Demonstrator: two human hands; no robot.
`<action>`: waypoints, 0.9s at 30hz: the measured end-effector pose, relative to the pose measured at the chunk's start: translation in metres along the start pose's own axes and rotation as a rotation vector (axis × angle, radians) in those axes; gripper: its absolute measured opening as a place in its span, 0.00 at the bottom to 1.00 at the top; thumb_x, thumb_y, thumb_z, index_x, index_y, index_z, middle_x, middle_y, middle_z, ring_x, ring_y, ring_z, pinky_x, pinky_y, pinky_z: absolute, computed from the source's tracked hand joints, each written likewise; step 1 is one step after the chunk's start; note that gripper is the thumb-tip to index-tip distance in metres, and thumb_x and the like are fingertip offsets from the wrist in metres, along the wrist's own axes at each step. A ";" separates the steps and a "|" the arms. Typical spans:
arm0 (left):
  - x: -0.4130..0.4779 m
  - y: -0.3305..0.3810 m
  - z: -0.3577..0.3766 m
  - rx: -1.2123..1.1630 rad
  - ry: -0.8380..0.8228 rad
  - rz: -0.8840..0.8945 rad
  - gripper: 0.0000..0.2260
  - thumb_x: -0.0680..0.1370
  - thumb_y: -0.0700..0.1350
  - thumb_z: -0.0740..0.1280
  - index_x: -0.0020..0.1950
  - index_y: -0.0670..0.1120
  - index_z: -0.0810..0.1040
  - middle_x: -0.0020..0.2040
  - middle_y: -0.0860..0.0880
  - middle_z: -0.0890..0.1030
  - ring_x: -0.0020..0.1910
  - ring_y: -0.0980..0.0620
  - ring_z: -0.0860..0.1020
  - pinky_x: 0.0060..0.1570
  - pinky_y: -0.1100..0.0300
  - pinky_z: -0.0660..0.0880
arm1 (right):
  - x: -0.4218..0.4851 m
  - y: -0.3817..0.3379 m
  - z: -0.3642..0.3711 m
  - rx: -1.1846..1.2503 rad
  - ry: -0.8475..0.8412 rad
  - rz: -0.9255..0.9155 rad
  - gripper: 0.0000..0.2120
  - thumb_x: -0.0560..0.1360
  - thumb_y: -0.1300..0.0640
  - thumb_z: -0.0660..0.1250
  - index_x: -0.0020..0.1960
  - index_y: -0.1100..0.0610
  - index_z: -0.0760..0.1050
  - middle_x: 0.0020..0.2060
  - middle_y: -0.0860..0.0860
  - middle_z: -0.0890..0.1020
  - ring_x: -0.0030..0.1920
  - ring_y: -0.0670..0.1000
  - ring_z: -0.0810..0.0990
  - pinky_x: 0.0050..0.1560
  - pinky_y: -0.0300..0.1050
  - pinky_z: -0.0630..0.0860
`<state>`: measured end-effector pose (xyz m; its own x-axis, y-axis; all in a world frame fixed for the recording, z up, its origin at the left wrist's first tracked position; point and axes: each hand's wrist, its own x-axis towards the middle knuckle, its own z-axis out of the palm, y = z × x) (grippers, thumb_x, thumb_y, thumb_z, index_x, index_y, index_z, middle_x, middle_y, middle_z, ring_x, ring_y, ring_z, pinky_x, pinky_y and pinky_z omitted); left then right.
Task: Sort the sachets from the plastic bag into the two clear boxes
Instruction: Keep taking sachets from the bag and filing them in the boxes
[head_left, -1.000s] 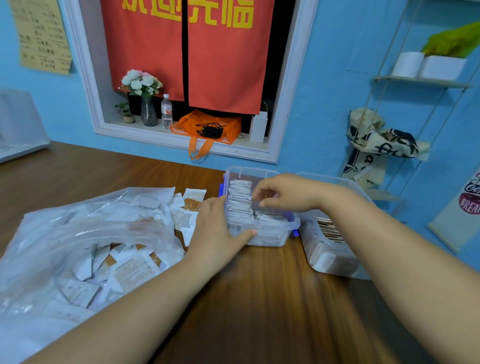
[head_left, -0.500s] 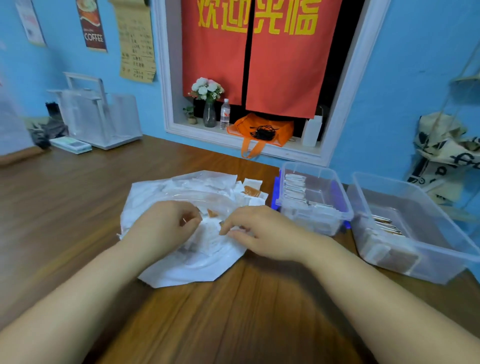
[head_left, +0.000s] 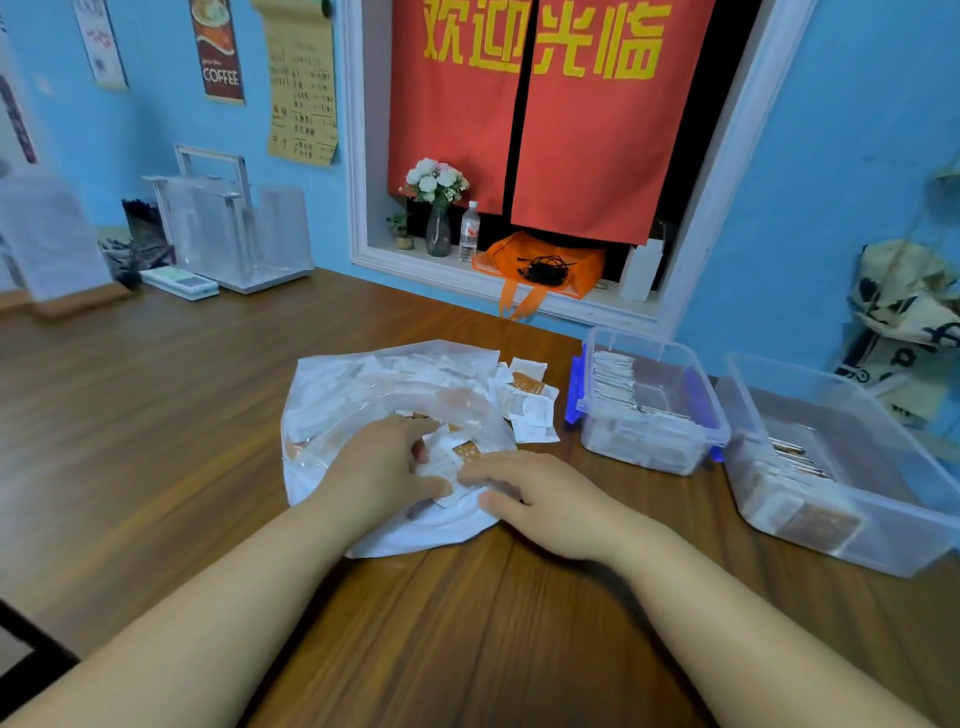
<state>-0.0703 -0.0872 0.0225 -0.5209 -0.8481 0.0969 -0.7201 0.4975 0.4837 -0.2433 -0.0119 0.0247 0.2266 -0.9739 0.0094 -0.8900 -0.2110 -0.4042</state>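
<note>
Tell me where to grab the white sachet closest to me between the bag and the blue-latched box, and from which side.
Probably grip its near edge in a thumb-and-finger pinch, coming from above on the person's side. The sachet lies flat on the table, so nothing stands up to clasp; that edge borders bare wood, while other sachets crowd its far edge.

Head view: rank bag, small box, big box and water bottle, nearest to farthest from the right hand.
From the right hand:
1. Bag: under it, touching.
2. Small box: just to its right.
3. Big box: farther right.
4. Water bottle: far back, well beyond the bag.
</note>
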 end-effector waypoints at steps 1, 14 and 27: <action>0.000 0.000 -0.001 -0.016 -0.001 -0.013 0.33 0.70 0.52 0.74 0.72 0.48 0.66 0.52 0.53 0.72 0.47 0.55 0.72 0.46 0.65 0.67 | 0.000 0.001 -0.001 0.019 0.024 0.014 0.17 0.80 0.54 0.58 0.68 0.49 0.70 0.67 0.44 0.72 0.67 0.42 0.68 0.64 0.33 0.62; -0.004 -0.003 -0.004 -0.211 0.149 -0.037 0.18 0.69 0.45 0.75 0.57 0.49 0.77 0.44 0.53 0.78 0.39 0.58 0.74 0.36 0.71 0.67 | -0.002 0.003 -0.005 0.049 0.010 -0.010 0.14 0.80 0.54 0.59 0.63 0.48 0.75 0.62 0.41 0.76 0.63 0.39 0.71 0.58 0.26 0.63; -0.005 -0.009 -0.015 -0.287 0.438 -0.063 0.06 0.79 0.45 0.62 0.55 0.48 0.75 0.39 0.48 0.81 0.41 0.51 0.78 0.37 0.60 0.70 | 0.021 0.000 0.000 -0.179 0.306 0.128 0.12 0.75 0.47 0.66 0.57 0.47 0.78 0.70 0.47 0.65 0.70 0.51 0.59 0.66 0.50 0.64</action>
<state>-0.0549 -0.0901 0.0305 -0.1959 -0.9019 0.3851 -0.5572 0.4255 0.7130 -0.2387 -0.0329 0.0248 0.0042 -0.9676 0.2523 -0.9646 -0.0704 -0.2541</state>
